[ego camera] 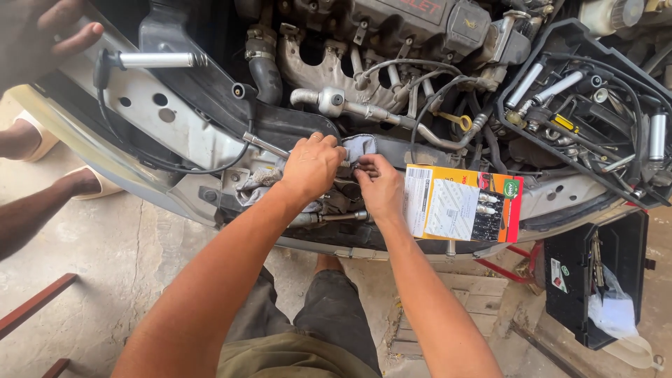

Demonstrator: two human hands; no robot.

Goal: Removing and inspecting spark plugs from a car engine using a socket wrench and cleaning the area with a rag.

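At the front edge of the open engine bay, the left hand [310, 166] is closing around a long metal rod [264, 145] that is poking out to its left, pressing it down into a grey rag [361, 147]. The right hand [381, 187] is pinching something small at the end of that rod with thumb and fingertips; the piece itself is too hidden by the fingers to make out. Both hands are touching the rag, which is lying bunched on the black front crossbar [294, 129] of the car. Just below the hands, a ratchet handle [334, 218] is resting on the bumper ledge.

Judging by this, the person is wiping or fitting a part on the end of the tool, so the step in hand looks like preparation rather than work inside the engine [392, 42]. The next move seems to call for a steady grip on the rod and a clean seat of the small piece.

Just right of the right hand, an orange and white box [462, 204] of small parts is lying on the ledge. Further right, an open black tool case [595, 105] full of sockets is sitting on the bay, with a second case [595, 280] on the floor. At the top left, another person's hand [42, 35] is gripping the bodywork near a silver torch [157, 60].
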